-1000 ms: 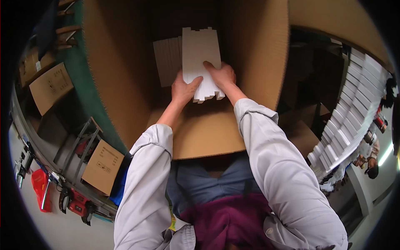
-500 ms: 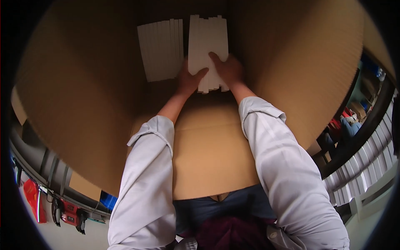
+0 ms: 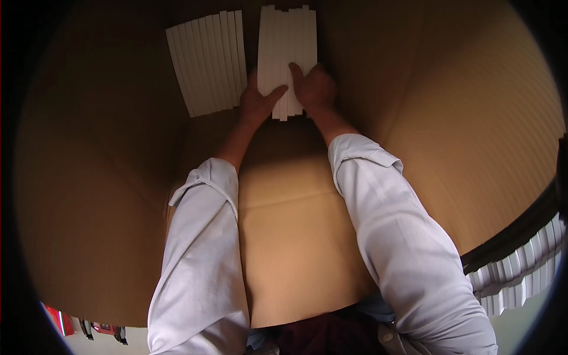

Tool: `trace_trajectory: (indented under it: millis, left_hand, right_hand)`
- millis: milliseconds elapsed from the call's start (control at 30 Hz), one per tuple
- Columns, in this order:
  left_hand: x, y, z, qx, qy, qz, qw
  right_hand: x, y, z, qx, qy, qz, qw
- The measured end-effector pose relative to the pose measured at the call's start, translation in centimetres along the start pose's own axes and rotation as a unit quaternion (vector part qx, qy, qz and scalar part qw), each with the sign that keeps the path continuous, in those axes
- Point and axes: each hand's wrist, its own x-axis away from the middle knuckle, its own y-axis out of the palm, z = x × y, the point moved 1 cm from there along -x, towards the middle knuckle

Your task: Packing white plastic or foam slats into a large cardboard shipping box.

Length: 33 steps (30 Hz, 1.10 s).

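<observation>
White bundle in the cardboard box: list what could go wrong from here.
The white bundle has uneven ends, so single strips might slide out if squeezed unevenly. The left grip looks close to the neighbouring white stack and could knock it askew.

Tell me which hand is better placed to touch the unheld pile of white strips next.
Probably the left hand: it is beside the unheld pile; the right hand is at the right edge of the held pile. Both grip it.
</observation>
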Motion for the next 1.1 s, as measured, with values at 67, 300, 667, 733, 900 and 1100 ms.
trace_trajectory:
  millis: [67,300,667,733,900,1100]
  left_hand:
    - [-0.3,-0.2,-1.0,-0.028,0.004,-0.007,1.000]
    - [-0.7,-0.1,-1.8,-0.036,0.037,-0.011,0.999]
    - [-2.5,-1.7,0.7,-0.238,-0.095,-0.101,0.961]
    - [-3.2,-2.2,0.5,-0.245,-0.094,-0.123,0.957]
    - [-3.1,-2.1,-1.9,-0.234,-0.045,-0.103,0.966]
    - [-2.6,-1.1,-4.2,-0.267,-0.036,-0.031,0.963]
  right_hand:
    - [0.0,0.7,-0.1,0.008,-0.011,-0.001,1.000]
    - [0.4,2.7,0.2,-0.023,-0.072,0.033,0.997]
    - [-2.2,0.7,-3.4,0.168,-0.116,-0.147,0.968]
    - [-2.4,0.5,-4.0,0.183,-0.086,-0.178,0.963]
    - [-1.8,1.8,-4.0,0.177,-0.083,-0.151,0.969]
    - [-1.2,4.9,-3.4,0.107,-0.036,-0.230,0.967]
